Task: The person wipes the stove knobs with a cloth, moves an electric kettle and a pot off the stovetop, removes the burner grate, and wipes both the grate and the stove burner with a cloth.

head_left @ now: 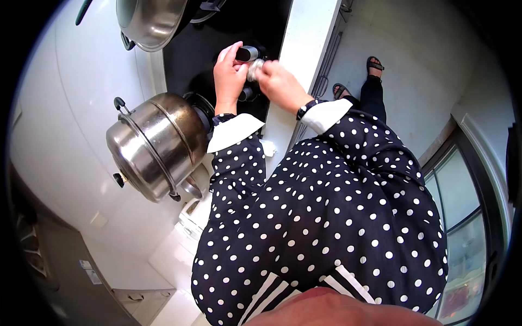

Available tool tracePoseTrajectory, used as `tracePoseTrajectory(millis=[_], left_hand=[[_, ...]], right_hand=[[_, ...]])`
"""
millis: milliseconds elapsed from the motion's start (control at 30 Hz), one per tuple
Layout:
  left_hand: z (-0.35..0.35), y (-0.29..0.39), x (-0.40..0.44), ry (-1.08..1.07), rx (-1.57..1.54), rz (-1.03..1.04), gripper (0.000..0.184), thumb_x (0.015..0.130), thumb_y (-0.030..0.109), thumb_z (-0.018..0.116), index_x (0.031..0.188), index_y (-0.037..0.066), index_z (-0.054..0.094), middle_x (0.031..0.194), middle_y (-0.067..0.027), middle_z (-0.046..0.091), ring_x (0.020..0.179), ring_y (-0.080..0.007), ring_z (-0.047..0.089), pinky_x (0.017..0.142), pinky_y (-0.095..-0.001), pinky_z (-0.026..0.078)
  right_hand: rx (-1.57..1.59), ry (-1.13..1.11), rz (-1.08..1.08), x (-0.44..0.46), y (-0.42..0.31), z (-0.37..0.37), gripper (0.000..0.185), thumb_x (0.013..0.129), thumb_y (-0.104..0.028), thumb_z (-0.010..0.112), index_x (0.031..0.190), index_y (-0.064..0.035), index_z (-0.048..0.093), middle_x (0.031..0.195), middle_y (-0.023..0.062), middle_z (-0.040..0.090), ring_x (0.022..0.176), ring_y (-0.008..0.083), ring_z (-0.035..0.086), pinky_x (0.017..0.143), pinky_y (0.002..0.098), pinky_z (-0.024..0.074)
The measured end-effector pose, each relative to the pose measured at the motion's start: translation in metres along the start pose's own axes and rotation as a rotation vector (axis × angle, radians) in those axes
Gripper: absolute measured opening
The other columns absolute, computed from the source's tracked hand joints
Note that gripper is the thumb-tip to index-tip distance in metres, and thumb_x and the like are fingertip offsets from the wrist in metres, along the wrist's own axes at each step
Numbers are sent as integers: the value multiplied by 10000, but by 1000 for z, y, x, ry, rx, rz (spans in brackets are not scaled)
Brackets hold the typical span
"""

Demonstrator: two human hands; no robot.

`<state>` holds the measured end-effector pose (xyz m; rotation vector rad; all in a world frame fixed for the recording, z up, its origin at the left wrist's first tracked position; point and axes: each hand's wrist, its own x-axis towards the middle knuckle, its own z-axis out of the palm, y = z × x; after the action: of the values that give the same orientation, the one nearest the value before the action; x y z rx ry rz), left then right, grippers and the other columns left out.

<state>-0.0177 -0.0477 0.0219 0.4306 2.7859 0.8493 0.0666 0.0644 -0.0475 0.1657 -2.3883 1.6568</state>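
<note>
My left hand is closed, with thumb and fingers around a black-and-silver stove knob over the dark hob. Whether the knob is loose or fixed I cannot tell. My right hand pinches a pale, silvery wad, blurred by motion, that looks like a steel wool scrubber. The wad is close against the left fingertips, just below the knob. A second knob sits on the black glass hob under my hands.
A large steel steamer pot with a lid stands on the burner left of my forearm. Another steel pan is at the upper left. The white counter edge runs beside the hob. A crumpled white tissue lies near my left sleeve.
</note>
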Motion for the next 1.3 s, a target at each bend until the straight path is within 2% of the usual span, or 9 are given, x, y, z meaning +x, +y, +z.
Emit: tracePoseTrajectory(millis=[100, 233, 367, 400, 500, 667, 800, 1100, 1300], left_hand=[[0, -2, -1, -4, -46, 19, 468, 727, -97, 606, 1176, 32, 579, 1107, -76, 579, 714, -89, 603, 650, -204, 499], [-3, 2, 0, -11, 12, 11, 456, 731, -107, 599, 1167, 26, 582, 1095, -67, 597, 691, -75, 591, 647, -198, 495], [-4, -1, 2, -24, 40, 31, 442, 737, -103, 579, 1159, 29, 588, 1083, -68, 607, 684, -74, 590, 643, -195, 492], [-5, -3, 3, -26, 4, 35, 444, 729, -96, 614, 1153, 33, 592, 1081, -74, 608, 693, -87, 600, 647, -198, 499], [-3, -6, 4, -23, 31, 39, 451, 717, -86, 647, 1147, 37, 594, 1078, -82, 611, 702, -105, 613, 659, -208, 509], [-11, 13, 8, -130, 123, 119, 431, 718, -84, 627, 1115, 84, 604, 1044, -92, 556, 805, -217, 624, 691, -271, 534], [-16, 9, 17, -227, 244, 170, 410, 708, -92, 605, 1080, 80, 610, 1056, -80, 559, 822, -229, 615, 681, -266, 526], [-16, 5, 20, -241, 152, 163, 384, 700, -27, 685, 1067, 54, 603, 1047, -70, 565, 811, -201, 603, 662, -259, 500], [-16, 4, 22, -200, 168, 202, 398, 675, -12, 721, 1050, 47, 602, 981, -66, 580, 760, -187, 579, 627, -247, 466]], right_hand=[[40, -95, -13, -11, -9, -14, 151, 732, -62, 623, 877, -31, 596, 796, 111, 523, 776, 276, 558, 651, 374, 477], [-26, 245, 53, 30, 2, -30, 172, 755, -60, 610, 924, -48, 581, 823, 113, 528, 770, 297, 548, 658, 381, 475], [-145, 174, 27, 15, -3, 6, 106, 753, -51, 554, 842, 7, 560, 864, 124, 529, 841, 285, 539, 687, 346, 502], [-97, 33, 6, 6, -6, 8, 117, 751, -48, 545, 850, 11, 566, 871, 120, 528, 853, 279, 539, 701, 337, 509], [-42, -40, 18, -10, -18, -3, 146, 736, -43, 550, 875, -4, 575, 867, 110, 531, 845, 281, 544, 699, 366, 499], [-311, 162, 103, 8, -17, -27, 300, 735, -102, 619, 1026, -39, 586, 910, 84, 535, 855, 257, 536, 689, 338, 479], [-339, 209, 68, 15, -7, -4, 340, 755, -111, 633, 1089, -53, 599, 953, 70, 546, 861, 243, 535, 711, 332, 479], [-316, 212, -55, 56, 10, -10, 193, 656, -108, 657, 829, -27, 625, 861, 76, 537, 832, 237, 517, 693, 306, 465], [-359, 232, 7, 80, 20, -6, 200, 704, -117, 648, 899, -69, 645, 875, 87, 540, 854, 251, 550, 678, 328, 508]])
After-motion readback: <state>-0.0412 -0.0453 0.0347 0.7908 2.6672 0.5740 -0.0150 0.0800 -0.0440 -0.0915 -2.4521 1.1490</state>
